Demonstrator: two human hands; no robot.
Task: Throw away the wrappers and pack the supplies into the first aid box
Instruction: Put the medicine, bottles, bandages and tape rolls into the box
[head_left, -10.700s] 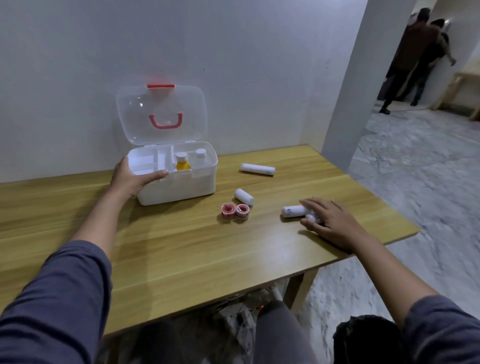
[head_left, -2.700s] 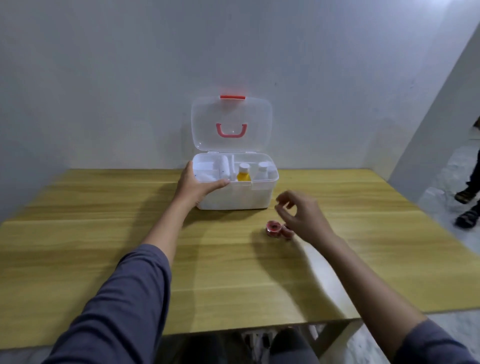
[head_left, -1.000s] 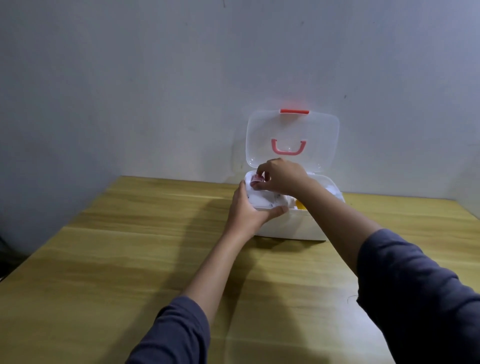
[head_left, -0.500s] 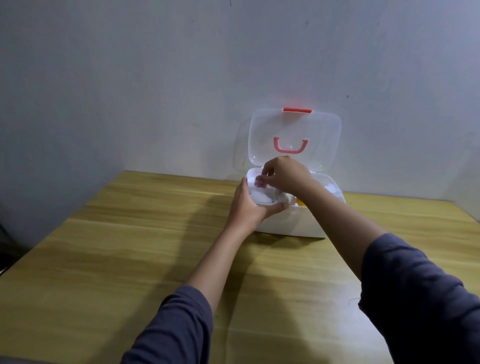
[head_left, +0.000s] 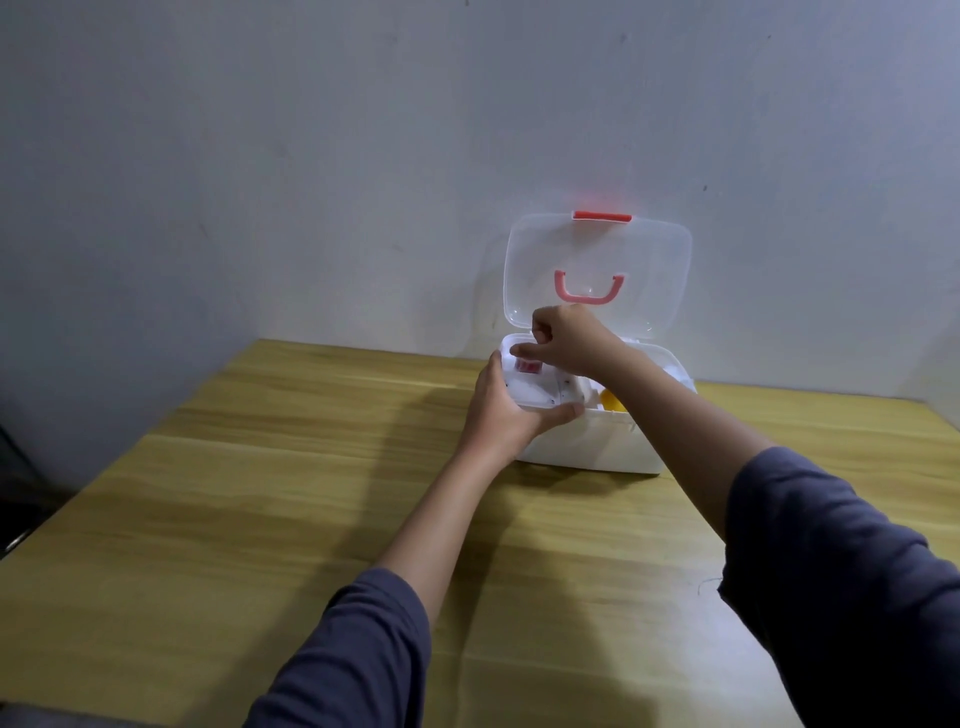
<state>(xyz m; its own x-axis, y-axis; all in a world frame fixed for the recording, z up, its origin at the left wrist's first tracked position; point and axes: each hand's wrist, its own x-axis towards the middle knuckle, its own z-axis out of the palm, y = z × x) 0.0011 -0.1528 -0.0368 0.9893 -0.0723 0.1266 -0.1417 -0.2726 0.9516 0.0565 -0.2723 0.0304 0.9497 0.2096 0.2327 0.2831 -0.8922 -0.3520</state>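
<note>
The white first aid box (head_left: 597, 447) stands open on the wooden table by the wall, its clear lid (head_left: 654, 270) with a red handle upright. My left hand (head_left: 506, 410) grips the box's front left corner. My right hand (head_left: 569, 340) hovers over the left compartment, fingers curled. A red tape roll (head_left: 527, 367) sits in that compartment just under its fingertips; whether the fingers still touch it I cannot tell. A yellow bottle (head_left: 610, 402) shows inside, partly hidden by my right forearm.
The wooden table (head_left: 260, 493) runs left and toward me from the box. A plain wall stands right behind the box. A dark object sits past the table's left edge (head_left: 15, 499).
My right hand has lowered the red tape roll into the box's left compartment and risen slightly above it. My left hand stays on the box corner.
</note>
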